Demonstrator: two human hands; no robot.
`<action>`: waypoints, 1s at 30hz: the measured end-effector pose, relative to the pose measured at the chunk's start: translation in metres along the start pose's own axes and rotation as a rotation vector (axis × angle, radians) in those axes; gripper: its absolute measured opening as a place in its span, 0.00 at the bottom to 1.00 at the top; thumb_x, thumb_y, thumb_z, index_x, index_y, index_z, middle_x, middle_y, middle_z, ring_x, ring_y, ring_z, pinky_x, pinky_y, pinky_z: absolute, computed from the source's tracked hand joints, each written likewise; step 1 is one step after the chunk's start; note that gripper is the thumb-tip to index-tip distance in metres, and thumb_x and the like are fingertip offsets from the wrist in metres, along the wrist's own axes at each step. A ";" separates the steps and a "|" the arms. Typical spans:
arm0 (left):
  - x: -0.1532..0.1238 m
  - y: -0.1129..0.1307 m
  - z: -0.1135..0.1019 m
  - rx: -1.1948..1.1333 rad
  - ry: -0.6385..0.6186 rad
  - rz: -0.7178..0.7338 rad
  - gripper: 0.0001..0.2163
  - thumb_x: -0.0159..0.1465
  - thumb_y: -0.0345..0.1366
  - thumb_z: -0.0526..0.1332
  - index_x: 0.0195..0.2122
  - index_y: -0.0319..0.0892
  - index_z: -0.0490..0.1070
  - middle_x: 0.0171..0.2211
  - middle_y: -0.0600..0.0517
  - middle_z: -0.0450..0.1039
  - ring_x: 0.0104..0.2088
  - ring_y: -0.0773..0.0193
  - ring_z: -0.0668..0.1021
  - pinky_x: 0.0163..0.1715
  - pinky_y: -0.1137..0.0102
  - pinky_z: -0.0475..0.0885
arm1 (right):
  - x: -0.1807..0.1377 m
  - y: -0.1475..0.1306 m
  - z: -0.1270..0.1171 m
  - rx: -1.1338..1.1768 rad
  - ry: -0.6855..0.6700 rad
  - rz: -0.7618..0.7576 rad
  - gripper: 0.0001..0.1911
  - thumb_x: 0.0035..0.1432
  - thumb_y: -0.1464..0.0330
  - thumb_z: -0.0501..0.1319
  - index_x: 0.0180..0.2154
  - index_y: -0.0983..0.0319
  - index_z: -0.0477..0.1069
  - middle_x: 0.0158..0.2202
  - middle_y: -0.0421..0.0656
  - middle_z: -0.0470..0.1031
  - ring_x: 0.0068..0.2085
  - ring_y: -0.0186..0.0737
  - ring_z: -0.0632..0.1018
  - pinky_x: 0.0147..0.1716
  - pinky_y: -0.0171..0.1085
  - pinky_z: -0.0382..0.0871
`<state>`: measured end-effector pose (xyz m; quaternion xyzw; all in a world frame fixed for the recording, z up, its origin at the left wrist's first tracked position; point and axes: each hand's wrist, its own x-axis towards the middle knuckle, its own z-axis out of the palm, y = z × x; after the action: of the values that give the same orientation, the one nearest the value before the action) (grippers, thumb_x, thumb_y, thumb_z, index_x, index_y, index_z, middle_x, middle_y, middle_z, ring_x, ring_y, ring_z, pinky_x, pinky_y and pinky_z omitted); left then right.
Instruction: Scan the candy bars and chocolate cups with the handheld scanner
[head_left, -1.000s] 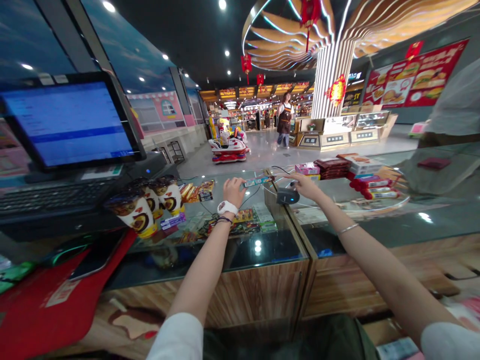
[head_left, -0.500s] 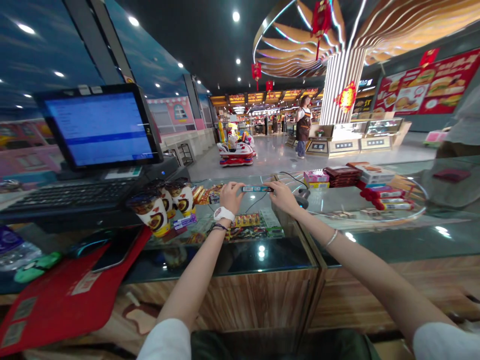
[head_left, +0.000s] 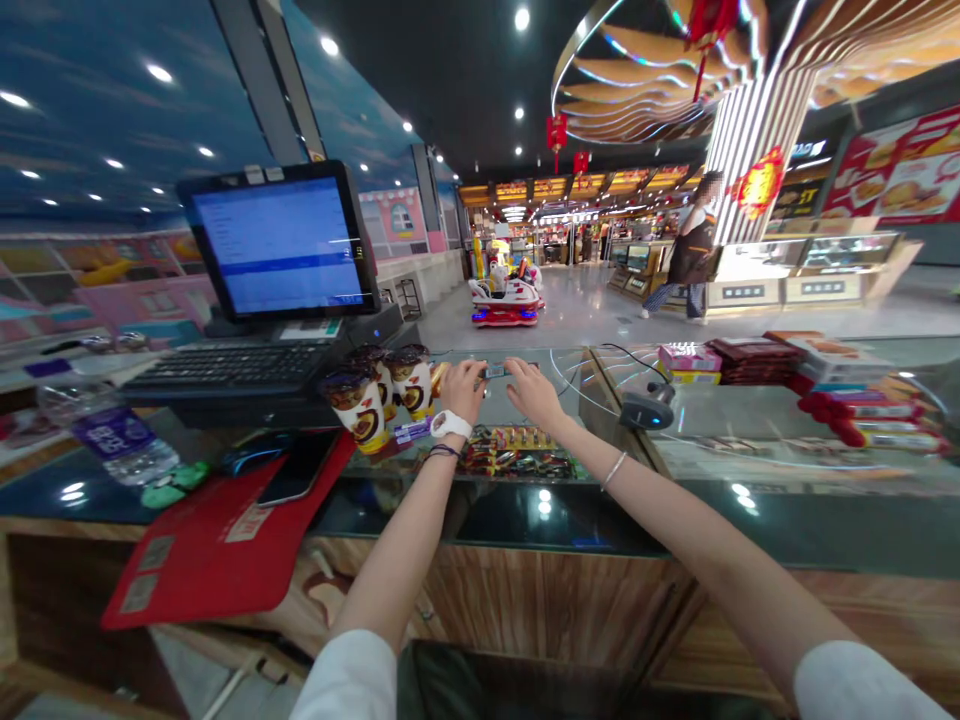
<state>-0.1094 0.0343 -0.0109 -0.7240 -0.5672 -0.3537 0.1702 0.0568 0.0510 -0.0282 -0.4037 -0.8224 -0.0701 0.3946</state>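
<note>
Both hands are closed on a slim blue pack [head_left: 495, 370] with a barcode label, held level just over the glass counter. My left hand [head_left: 462, 390] pinches its left end, and my right hand [head_left: 534, 394] grips the right part, its fingers covering much of it. Left of my left hand stand several lidded printed cups [head_left: 412, 385], with small purple packs [head_left: 414, 430] in front of them. Beneath my wrists, rows of colourful small packets [head_left: 517, 450] show through or on the glass; I cannot tell which.
A monitor [head_left: 281, 245] and keyboard [head_left: 225, 365] stand left, near a water bottle [head_left: 105, 425], a phone [head_left: 300, 468] and a red mat [head_left: 217, 550]. A black scanner [head_left: 646, 408] lies right, before stacked boxes [head_left: 754, 360]. Beyond the counter, a person [head_left: 691, 250] in an apron walks.
My view has turned left, so the counter items sit further right. My hands have come closer together along the pack. The person in the apron has stepped nearer the display cases.
</note>
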 end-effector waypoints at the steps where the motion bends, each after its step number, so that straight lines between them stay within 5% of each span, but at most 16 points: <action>1: 0.000 -0.001 0.000 0.005 -0.005 0.006 0.12 0.65 0.31 0.60 0.48 0.48 0.73 0.47 0.48 0.75 0.52 0.55 0.74 0.61 0.57 0.59 | 0.003 -0.002 0.004 -0.005 0.004 0.012 0.24 0.60 0.76 0.55 0.57 0.59 0.66 0.58 0.51 0.70 0.54 0.53 0.71 0.53 0.50 0.67; 5: -0.001 -0.004 0.000 -0.012 -0.001 0.003 0.12 0.64 0.31 0.60 0.47 0.48 0.74 0.46 0.49 0.75 0.51 0.55 0.74 0.60 0.57 0.61 | 0.015 -0.002 0.019 -0.014 -0.004 0.036 0.17 0.65 0.72 0.54 0.54 0.57 0.70 0.53 0.51 0.73 0.50 0.53 0.74 0.50 0.49 0.69; 9: -0.001 -0.014 0.002 -0.055 0.063 -0.147 0.16 0.63 0.34 0.63 0.52 0.45 0.73 0.52 0.44 0.72 0.54 0.53 0.73 0.57 0.59 0.66 | 0.023 0.003 0.032 0.059 0.048 0.022 0.16 0.65 0.71 0.53 0.53 0.56 0.71 0.52 0.50 0.72 0.50 0.49 0.75 0.48 0.43 0.70; 16: -0.003 -0.030 0.014 -0.189 -0.040 -0.219 0.18 0.67 0.33 0.59 0.58 0.45 0.70 0.53 0.46 0.76 0.52 0.57 0.77 0.54 0.61 0.70 | 0.034 0.006 0.049 0.103 0.126 0.019 0.18 0.64 0.73 0.53 0.52 0.55 0.71 0.42 0.46 0.78 0.48 0.47 0.76 0.58 0.48 0.63; 22: -0.002 -0.036 0.024 -0.143 -0.041 -0.239 0.19 0.66 0.33 0.59 0.59 0.45 0.70 0.53 0.44 0.76 0.53 0.54 0.77 0.55 0.59 0.70 | 0.033 0.006 0.064 0.193 0.115 0.070 0.24 0.61 0.64 0.60 0.59 0.61 0.67 0.47 0.51 0.75 0.49 0.51 0.75 0.51 0.47 0.69; 30: 0.000 -0.052 0.037 -0.052 -0.105 -0.254 0.19 0.68 0.33 0.57 0.61 0.43 0.68 0.52 0.42 0.77 0.52 0.54 0.78 0.53 0.60 0.71 | 0.041 0.004 0.089 0.266 0.081 0.181 0.20 0.64 0.65 0.57 0.56 0.61 0.71 0.49 0.52 0.75 0.50 0.48 0.76 0.52 0.44 0.69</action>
<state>-0.1460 0.0742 -0.0444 -0.6680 -0.6531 -0.3487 0.0752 -0.0082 0.1171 -0.0603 -0.4170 -0.7681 0.0589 0.4823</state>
